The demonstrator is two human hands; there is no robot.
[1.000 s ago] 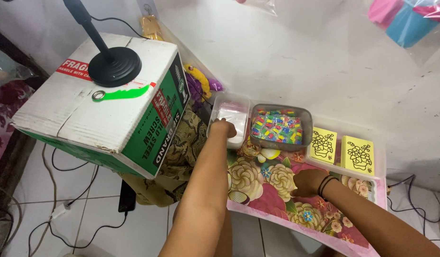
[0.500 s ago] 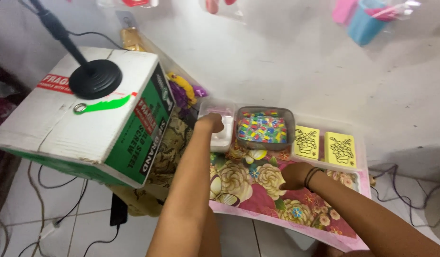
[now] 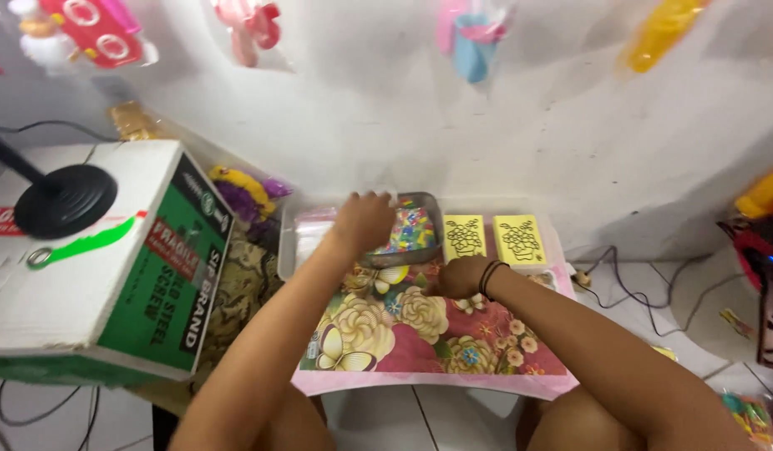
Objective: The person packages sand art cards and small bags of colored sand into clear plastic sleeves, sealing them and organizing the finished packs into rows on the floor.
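The person sits low in front of a small bench (image 3: 420, 380) covered with a flowered cloth, pushed up against a white wall, so everything sits within arm's reach along its far edge. A grey tray (image 3: 413, 230) full of many-coloured small pieces stands at the back of the bench, roughly in the middle, and it looks tipped a little toward the person, its near rim lower. Just to its right lie two yellow cards (image 3: 491, 238) with dark line drawings, flat and side by side, faces up. To its left is a clear shallow container (image 3: 299, 242), mostly hidden behind the arm.

The left hand (image 3: 363, 221) reaches over the tray's left corner, curled with the knuckles up. It seems to rest on or grip the rim there, but the fingers are turned away, so I cannot tell whether they close on the tray or on some pieces inside it. The right hand (image 3: 460, 277) lies on the cloth just in front of the tray's near right corner, loosely closed into a fist, a dark band at the wrist; whether it holds anything I cannot tell.

At the left stands a big green and white cardboard box (image 3: 94, 276) with a black round stand base (image 3: 65, 199) on top. Bright toys in bags hang on the wall above.
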